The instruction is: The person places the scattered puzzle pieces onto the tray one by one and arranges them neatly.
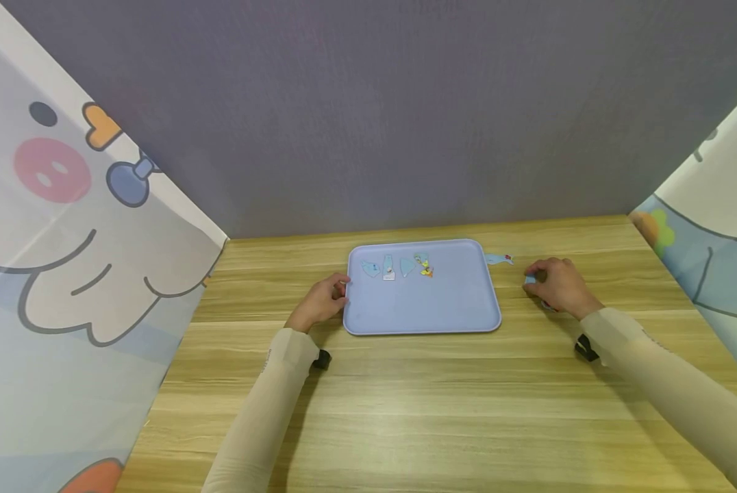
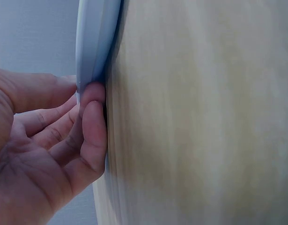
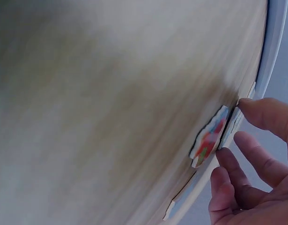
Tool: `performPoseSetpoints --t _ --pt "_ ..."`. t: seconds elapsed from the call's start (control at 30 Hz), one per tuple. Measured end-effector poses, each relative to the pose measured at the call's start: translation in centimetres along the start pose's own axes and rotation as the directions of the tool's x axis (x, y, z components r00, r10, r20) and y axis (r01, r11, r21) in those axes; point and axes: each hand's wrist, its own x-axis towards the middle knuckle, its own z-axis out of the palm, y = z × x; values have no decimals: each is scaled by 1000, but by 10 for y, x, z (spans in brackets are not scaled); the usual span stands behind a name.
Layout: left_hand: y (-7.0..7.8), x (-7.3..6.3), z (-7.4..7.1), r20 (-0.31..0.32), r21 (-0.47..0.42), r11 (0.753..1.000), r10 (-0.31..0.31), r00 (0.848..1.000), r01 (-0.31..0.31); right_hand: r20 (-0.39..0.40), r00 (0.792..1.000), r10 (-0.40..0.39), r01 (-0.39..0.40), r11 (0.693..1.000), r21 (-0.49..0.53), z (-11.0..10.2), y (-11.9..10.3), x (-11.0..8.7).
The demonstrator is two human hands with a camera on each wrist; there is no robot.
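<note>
Backdrop [image 1: 405,116]: we saw a plain grey panel standing upright behind the work, with cartoon panels [image 1: 35,205] flanking it at both sides.
Table [image 1: 405,411]: its wood-grain top ran from the backdrop towards us and bore everything else.
Tray [image 1: 430,308]: this pale blue, low-rimmed rectangle sat near the backdrop between the hands, probably so that both could reach it.
Sleeves [image 1: 254,418]: beige cloth covered both forearms, which came in from below, well apart.
Left hand [image 1: 320,301]: we found it at the tray's left rim, thumb over the edge and fingers curled below, pinching it, likely to steady the tray; we could not tell whether that edge was raised.
Right hand [image 1: 559,284]: beyond the tray's other side, thumb and nearest fingertips pinched a small flat piece by its edges, perhaps because something so thin offered little else to grasp.
Tray pieces [image 1: 370,268]: several blue, irregular cut-outs lay in a row along the far part of the tray, apparently set there to leave room in front.
Rim piece [image 1: 499,259]: one slim shape lay just beside the tray's right rim.
Bright piece [image 3: 209,138]: a red-and-blue one lay under the right hand.
Held piece [image 1: 531,279]: we saw only its pale blue part between the fingers.
</note>
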Motion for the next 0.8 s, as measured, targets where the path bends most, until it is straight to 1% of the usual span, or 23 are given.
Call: performPoseSetpoints --t 0.13,0.23,0.33,0.43,0.63,0.8 --pt "1 0 0 1 -2 1000 1 1000 -1 -28 999 -24 25 999 27 0 -1 1" --pt "1 0 0 2 -8 1000 -8 1000 8 -73 995 -63 67 996 52 -2 -3 2" --pt "2 0 0 2 -14 1000 -17 1000 17 -127 988 -92 100 993 57 -4 -7 4" --pt "1 0 0 2 -17 1000 -15 1000 15 -160 982 -98 108 993 51 -5 -12 8" --pt "0 1 1 7 -24 1000 -8 1000 8 -171 980 -103 111 993 37 -7 -23 16" --pt "0 1 1 8 -18 1000 -15 1000 15 -175 973 -152 164 985 52 -4 -35 25"
